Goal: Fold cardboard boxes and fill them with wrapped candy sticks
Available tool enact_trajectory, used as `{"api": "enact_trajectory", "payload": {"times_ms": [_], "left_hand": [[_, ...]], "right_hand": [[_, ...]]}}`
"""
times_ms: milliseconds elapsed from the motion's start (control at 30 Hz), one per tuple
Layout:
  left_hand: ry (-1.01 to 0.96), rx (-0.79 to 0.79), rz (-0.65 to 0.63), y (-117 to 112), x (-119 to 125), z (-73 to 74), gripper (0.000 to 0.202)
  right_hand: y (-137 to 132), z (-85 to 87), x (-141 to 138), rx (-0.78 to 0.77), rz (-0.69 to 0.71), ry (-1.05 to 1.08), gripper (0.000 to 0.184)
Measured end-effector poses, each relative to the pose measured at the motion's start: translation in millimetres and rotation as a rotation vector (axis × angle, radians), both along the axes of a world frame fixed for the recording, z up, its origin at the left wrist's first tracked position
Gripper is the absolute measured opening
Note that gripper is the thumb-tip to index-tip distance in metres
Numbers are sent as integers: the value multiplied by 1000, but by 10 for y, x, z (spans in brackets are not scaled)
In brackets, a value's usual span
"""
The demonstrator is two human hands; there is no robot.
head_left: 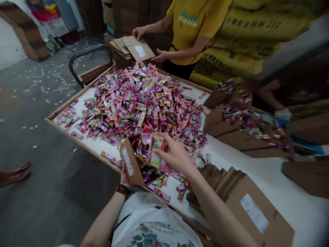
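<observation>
the left hand (125,177) holds a brown box (130,162), fingers wrapped around it. the right hand (174,154) has fingers clamped on shiny packets (157,150) over the box, near a big pile (138,103) on the surface (95,145).

We see open cardboard box (130,161), white label on outer wall, tilted, partly filled with pink-green foil sachets (146,151); more sachets bunched above its mouth; loose sachet heap (138,103) behind, spread across surface (95,144).
</observation>
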State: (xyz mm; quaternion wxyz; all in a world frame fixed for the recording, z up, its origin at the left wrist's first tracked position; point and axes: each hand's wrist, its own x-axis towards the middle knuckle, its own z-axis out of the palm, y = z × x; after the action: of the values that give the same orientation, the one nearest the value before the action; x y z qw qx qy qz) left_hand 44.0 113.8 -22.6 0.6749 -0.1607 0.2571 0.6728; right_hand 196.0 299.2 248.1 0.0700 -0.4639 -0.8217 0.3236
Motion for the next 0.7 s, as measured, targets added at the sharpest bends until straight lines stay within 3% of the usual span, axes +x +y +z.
{"api": "enact_trajectory", "payload": {"times_ms": [67, 167, 233, 300, 367, 433, 533, 633, 700], "left_hand": [[-5, -10, -10, 104, 58, 78, 54], [-29, 18, -80, 191, 139, 172, 58], [-43, 37, -105, 196, 163, 184, 58], [-33, 44, -100, 172, 155, 152, 58], [-16, 48, -103, 141, 127, 102, 58], [-21, 62, -124, 125, 98, 61, 59], [-39, 111, -132, 148, 90, 39, 61], [-72, 169, -107, 207, 118, 23, 57], [-102, 220, -84, 250, 129, 6, 54]], "right_hand": [[-127, -191, -192, -82, 33, -34, 70], [-332, -583, -429, 7, 132, -169, 63], [-434, -737, -493, 49, 196, -223, 66], [-468, -736, -462, -44, 198, -177, 71], [-453, -610, -357, -181, 223, -30, 75], [-448, -448, -233, -199, 251, 77, 77], [-547, -333, -133, -102, 271, -23, 75], [-699, -393, -168, -125, 270, -181, 74], [-739, -398, -204, -160, 269, -170, 73]]}}
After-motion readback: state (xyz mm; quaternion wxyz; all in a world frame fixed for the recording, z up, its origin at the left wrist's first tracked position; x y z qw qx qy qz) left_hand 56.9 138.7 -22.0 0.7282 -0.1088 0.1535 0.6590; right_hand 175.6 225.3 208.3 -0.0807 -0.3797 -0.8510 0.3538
